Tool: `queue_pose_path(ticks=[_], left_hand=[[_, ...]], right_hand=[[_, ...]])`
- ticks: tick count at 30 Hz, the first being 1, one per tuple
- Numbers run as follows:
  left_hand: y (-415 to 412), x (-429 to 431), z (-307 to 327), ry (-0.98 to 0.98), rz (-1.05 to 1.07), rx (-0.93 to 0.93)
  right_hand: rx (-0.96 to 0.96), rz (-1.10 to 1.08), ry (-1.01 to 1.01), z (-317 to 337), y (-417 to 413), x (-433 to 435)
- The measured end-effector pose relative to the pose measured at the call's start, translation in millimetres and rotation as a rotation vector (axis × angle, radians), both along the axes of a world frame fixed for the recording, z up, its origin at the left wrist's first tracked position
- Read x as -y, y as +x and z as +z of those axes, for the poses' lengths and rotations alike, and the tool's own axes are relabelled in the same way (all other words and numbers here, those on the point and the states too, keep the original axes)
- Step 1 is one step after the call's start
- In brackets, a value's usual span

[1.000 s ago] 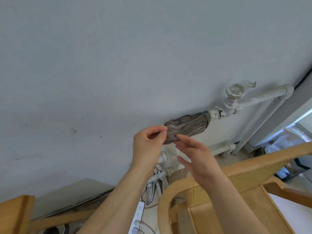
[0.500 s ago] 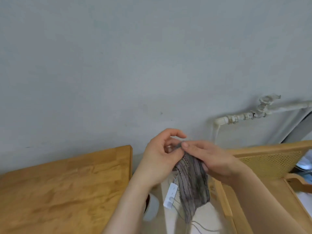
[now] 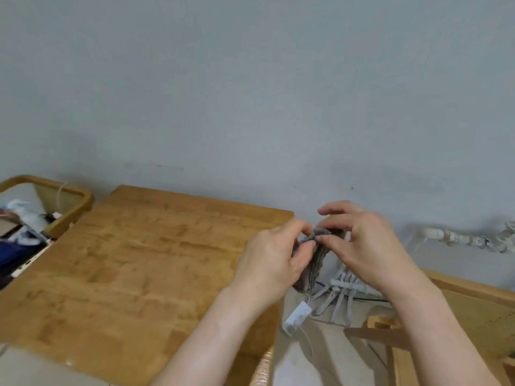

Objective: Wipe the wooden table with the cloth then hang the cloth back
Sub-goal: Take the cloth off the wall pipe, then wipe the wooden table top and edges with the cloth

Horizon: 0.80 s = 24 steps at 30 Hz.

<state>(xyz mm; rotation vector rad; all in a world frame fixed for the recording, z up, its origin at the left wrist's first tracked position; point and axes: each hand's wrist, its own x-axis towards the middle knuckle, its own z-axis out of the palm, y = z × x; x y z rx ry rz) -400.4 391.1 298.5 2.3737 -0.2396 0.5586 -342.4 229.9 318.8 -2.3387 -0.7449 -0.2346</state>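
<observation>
One grey wall (image 3: 250,93) fills the top of the view, and one wooden surface (image 3: 139,260) stands against it. The cloth is not touching the surface, so we judge the wiping not yet begun. Just off the surface's right edge, both hands hold the cloth in the air. The left hand (image 3: 274,260) curls its fingers round the bunched body of the cloth. The right hand (image 3: 370,246) pinches the cloth's upper fold, its other fingers lifted. The cloth (image 3: 317,254), grey-brown and striped, hangs crumpled between them, near the surface's far right corner. With the cloth in hand, wiping and hanging it back are both left to do.

Counted, large to small:
- one surface
- one wooden chair (image 3: 473,302) right of the surface
- one wooden-rimmed bin (image 3: 80,200) off the surface's far left corner
- one white pipe (image 3: 457,239) on the wall, further right of the surface
- two hands
- one cloth
- one white power strip (image 3: 296,319) on the floor by the surface's right edge
</observation>
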Motion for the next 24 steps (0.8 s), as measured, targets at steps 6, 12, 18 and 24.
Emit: queue_pose_path(ticks=[6,12,18,24], left_hand=[[-48.6,-63.6,-16.6,-0.273,0.056,-0.209],[-84.8,-98.5,-40.7,-0.316,0.046,-0.354],[-119.3,-110.2,-61.3,-1.164,-0.061,-0.629],[-140.0,-122.0,-82.9,-1.536,0.107,-0.448]], right_hand=[[-0.215,0.245,0.045,-11.0,-23.5,-58.6],[-0.574,0.200,0.404,-36.3,-37.6,-104.8],[-1.017,0.496,0.279,-47.3,-41.0,-113.8],[-0.851,0.908,-0.240,-67.5,-29.1,-113.3]])
